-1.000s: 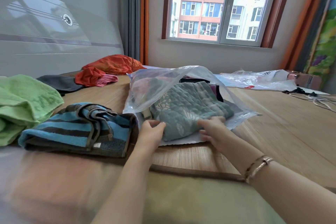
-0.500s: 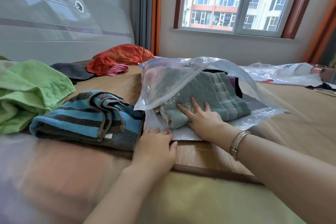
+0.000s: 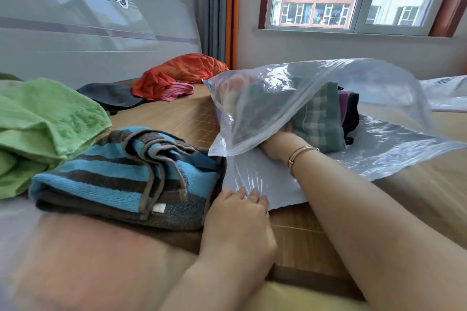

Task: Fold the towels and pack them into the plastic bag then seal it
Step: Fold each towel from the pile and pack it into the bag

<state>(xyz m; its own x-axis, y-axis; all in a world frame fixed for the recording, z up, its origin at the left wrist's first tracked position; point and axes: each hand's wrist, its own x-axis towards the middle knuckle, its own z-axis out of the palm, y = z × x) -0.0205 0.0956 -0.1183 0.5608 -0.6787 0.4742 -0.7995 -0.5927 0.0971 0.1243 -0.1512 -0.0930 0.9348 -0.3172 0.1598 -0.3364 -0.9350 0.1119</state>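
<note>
A clear plastic bag [image 3: 316, 88] lies on the bamboo mat [image 3: 171, 116], its mouth facing me and its top sheet lifted. Inside sit a folded teal patterned towel [image 3: 321, 124] and a dark purple towel [image 3: 350, 111] behind it. My right hand [image 3: 278, 142] reaches into the bag against the teal towel's near edge; the plastic hides its fingers. My left hand [image 3: 237, 225] rests with straight fingers on the bag's lower sheet at the mouth. A folded blue-and-grey striped towel [image 3: 121, 174] lies left of the bag, and a green towel [image 3: 45, 124] further left.
An orange cloth [image 3: 187, 68], a pink cloth [image 3: 177, 89] and a dark grey cloth [image 3: 111, 94] lie at the back by the headboard. Another plastic bag [image 3: 447, 93] lies at the far right. The mat's near edge runs under my forearms.
My right hand has pushed the teal towel deeper into the bag and is now under the top sheet. My left hand stays on the bag's lower edge. The camera has moved closer.
</note>
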